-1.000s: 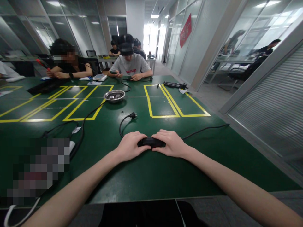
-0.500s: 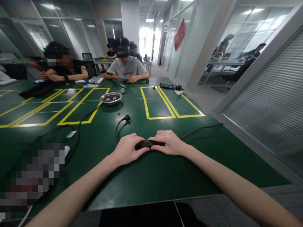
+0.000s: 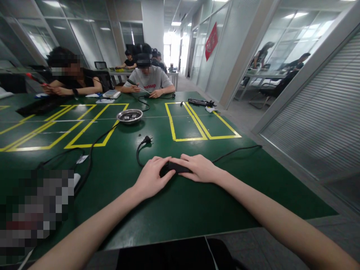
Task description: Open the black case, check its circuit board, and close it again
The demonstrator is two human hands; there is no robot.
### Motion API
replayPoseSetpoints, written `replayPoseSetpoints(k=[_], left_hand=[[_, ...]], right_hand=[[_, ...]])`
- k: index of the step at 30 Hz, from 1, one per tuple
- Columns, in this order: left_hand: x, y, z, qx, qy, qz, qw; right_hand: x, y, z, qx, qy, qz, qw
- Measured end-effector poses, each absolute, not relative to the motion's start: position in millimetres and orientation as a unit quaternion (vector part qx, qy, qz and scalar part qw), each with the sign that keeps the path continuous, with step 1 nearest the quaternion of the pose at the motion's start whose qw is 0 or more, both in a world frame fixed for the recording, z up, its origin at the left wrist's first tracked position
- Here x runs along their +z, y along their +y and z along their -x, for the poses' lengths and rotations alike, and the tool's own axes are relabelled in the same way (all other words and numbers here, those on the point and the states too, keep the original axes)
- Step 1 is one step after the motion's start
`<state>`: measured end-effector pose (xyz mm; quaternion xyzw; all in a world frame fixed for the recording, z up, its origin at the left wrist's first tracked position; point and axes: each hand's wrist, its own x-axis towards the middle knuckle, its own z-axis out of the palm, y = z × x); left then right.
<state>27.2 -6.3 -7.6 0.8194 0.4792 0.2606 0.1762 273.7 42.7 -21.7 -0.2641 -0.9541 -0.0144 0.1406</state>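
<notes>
Left hand and right hand both gripping black device between them, near front edge of green counter. Black plug just beyond left hand. Metal bowl farther off, small metal parts inside.

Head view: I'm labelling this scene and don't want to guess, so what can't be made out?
All in the head view:
- Ends of the black block: covered by the left hand and right hand.
- Metal pieces in the bowl: too small to identify.
- Object at lower left: masked by pixelation.
- Far end of the right-hand cord: out of sight past the table edge.
</notes>
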Motion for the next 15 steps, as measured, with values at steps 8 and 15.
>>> replayPoseSetpoints(k=[8,15], left_hand=[[-26,-7,-28,0.133,0.443,-0.879,0.114],[-29,-10,-33,0.107,0.443,-0.888,0.058]], right_hand=[[-36,119,-361,0.041,-0.680,0.594,0.428],[-42,131,-432,-0.012,-0.558,0.744,0.368]])
